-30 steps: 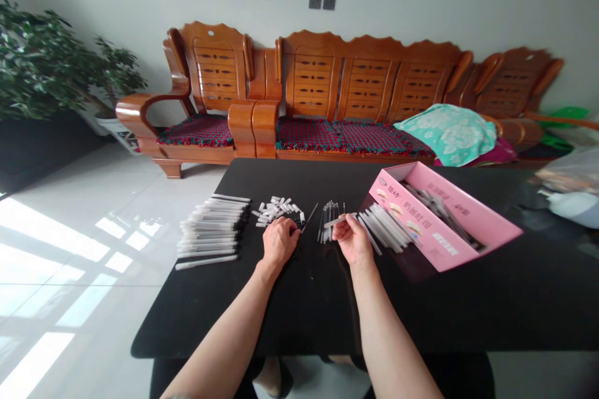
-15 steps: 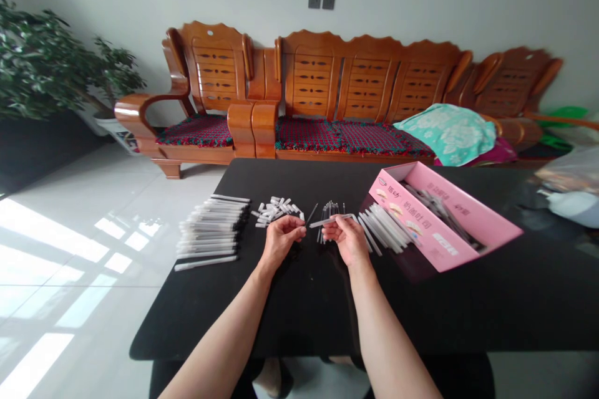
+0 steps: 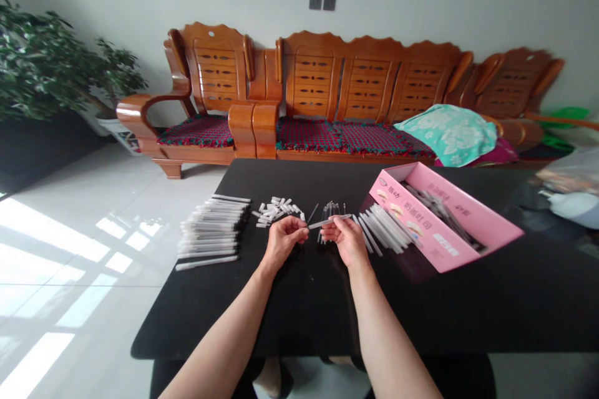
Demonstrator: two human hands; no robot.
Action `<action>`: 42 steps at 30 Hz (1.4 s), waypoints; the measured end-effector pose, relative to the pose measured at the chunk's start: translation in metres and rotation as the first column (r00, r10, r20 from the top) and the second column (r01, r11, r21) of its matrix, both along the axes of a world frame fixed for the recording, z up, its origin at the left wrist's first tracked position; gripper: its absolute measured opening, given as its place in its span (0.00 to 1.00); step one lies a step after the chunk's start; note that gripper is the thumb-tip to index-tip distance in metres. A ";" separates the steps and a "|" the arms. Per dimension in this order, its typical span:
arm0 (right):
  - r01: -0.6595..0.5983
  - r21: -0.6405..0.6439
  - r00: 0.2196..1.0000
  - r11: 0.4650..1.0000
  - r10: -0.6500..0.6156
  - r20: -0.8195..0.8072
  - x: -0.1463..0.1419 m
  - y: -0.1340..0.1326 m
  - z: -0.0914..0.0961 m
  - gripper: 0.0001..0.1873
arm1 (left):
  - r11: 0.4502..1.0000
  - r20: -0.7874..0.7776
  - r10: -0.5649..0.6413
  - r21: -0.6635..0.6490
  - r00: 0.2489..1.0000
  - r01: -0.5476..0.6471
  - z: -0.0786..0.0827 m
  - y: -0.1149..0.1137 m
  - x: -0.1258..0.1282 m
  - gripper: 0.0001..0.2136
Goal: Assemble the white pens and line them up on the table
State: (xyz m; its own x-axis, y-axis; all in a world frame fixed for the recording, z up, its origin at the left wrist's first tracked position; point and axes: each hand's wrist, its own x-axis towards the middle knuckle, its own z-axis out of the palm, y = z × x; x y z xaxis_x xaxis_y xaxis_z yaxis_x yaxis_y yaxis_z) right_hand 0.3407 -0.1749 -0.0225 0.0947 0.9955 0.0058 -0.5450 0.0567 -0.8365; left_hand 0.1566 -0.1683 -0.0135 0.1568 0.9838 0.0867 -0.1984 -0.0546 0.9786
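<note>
My left hand is closed in a pinch at the left end of a white pen barrel. The fingers of my right hand hold the same barrel farther along, so it spans between both hands above the black table. Just beyond my left fingertips shows a thin dark pen refill, apparently lying on the table. More slim refills lie behind my right hand, partly hidden by it. Small white pen caps are scattered past my left hand.
Left of my hands lies a row of white pens with dark ends. A row of white barrels sits at the right, beside a pink box with dark, slender pieces inside. Wooden seats stand behind the table.
The barrel in my right hand has tilted and met my left fingertips, which now pinch its left end. My left hand has shifted slightly right.
</note>
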 end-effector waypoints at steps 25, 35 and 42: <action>0.014 -0.012 1.000 1.000 -0.014 0.017 -0.002 0.000 0.000 0.14 | 0.998 0.062 -0.024 -0.050 0.998 0.027 -0.001 0.000 0.001 0.14; 0.019 -0.019 1.000 1.000 -0.018 0.021 -0.003 0.000 0.000 0.15 | 0.999 0.033 0.031 0.033 0.999 -0.032 -0.003 0.001 0.002 0.16; 0.028 -0.018 1.000 0.999 -0.028 0.003 -0.001 0.001 -0.001 0.15 | 0.996 -0.246 0.072 0.069 0.966 -0.057 -0.001 -0.002 -0.003 0.18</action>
State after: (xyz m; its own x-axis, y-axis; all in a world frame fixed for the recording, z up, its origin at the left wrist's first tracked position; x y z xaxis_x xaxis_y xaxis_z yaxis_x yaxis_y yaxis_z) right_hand 0.3393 -0.1744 -0.0231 0.1223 0.9924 -0.0119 -0.5408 0.0566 -0.8392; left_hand 0.1537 -0.1704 -0.0149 0.1174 0.9866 0.1129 0.0564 -0.1201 0.9912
